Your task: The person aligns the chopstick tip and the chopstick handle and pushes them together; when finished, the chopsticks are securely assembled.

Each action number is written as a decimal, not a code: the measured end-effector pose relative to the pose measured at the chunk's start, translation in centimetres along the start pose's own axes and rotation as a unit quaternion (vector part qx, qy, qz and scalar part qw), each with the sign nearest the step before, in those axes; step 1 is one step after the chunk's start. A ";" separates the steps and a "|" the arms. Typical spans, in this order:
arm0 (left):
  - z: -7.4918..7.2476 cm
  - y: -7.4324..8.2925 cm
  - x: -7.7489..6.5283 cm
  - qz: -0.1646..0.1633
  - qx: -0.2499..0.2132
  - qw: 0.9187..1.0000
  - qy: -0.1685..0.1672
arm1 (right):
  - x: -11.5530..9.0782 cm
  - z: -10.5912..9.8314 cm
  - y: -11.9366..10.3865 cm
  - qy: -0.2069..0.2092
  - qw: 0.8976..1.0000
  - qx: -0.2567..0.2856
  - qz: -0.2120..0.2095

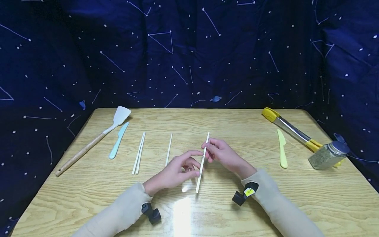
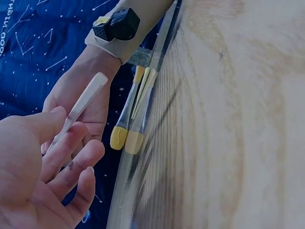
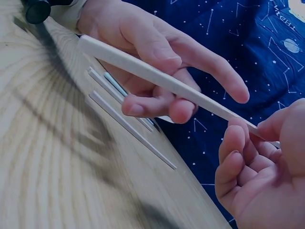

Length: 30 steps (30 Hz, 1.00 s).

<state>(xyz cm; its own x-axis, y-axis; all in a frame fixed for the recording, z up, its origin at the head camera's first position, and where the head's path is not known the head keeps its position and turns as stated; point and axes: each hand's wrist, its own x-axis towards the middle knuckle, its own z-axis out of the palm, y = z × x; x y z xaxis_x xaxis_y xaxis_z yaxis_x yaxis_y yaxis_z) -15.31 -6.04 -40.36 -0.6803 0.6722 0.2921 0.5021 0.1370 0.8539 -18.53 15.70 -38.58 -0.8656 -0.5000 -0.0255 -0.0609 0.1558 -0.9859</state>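
A pale wooden chopstick [image 1: 201,171] is held tilted above the table, its thick end toward the person. My right hand [image 1: 223,154] pinches it near the thin far end between thumb and fingers. Nearer the thick end, my left hand [image 1: 177,169] has its thumb and a finger on either side of the stick, while the index finger extends along beyond it, as the right wrist view shows. A single chopstick [image 1: 169,148] lies on the table beyond the left hand, partly hidden by it. Farther left, two more chopsticks [image 1: 138,154] lie side by side.
On the left lie a light blue knife [image 1: 119,141] and a white spatula [image 1: 119,116] with a wooden handle. To the right are a yellow-green knife [image 1: 282,149], yellow-tipped metal tongs [image 1: 291,128] and a tilted spice jar [image 1: 327,156]. A starry dark blue cloth [image 1: 189,85] hangs behind the table.
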 end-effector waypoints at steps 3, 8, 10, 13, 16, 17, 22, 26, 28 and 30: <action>0.1 0.1 0.0 -0.011 0.002 1.000 0.000 | 0.0 0.3 0.0 -0.014 1.000 -0.011 0.000; 0.1 0.1 0.0 -0.023 0.010 1.000 0.004 | 0.0 0.5 0.0 -0.025 1.000 -0.016 -0.001; 0.1 0.1 0.0 -0.022 0.013 1.000 0.006 | 0.0 0.5 0.0 -0.028 0.999 -0.018 -0.001; 0.1 0.0 0.0 -0.012 0.017 1.000 0.008 | -0.1 0.6 0.0 -0.030 0.999 -0.024 -0.001; 0.1 -0.1 0.0 -0.003 0.018 1.000 0.008 | 0.0 0.6 0.0 -0.030 0.999 -0.030 0.001; 0.1 -0.2 0.0 -0.001 0.019 1.000 0.007 | 0.0 0.6 0.0 -0.029 0.999 -0.031 0.003; -0.6 -0.5 0.1 -0.016 0.031 0.999 0.021 | 0.1 0.2 0.0 -0.008 1.000 -0.027 0.009; -1.7 -1.1 0.1 -0.034 0.047 0.997 0.047 | 0.1 -0.7 -0.2 0.035 0.999 -0.038 0.007; -2.4 -1.7 0.1 -0.037 0.057 0.996 0.060 | 0.0 -1.4 -0.3 0.055 0.997 -0.051 0.000; -3.0 -2.3 0.0 -0.039 0.070 0.994 0.070 | -0.1 -2.2 -0.3 0.071 0.995 -0.073 -0.013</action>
<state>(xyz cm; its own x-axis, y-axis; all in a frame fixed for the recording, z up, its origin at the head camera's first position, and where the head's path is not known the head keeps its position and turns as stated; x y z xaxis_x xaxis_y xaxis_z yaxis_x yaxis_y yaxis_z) -18.07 -8.48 -41.01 -0.7828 0.5485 0.2937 0.5080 0.2909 0.8108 -19.52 17.53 -37.94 -0.9235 -0.3820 0.0340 -0.1469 0.2706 -0.9514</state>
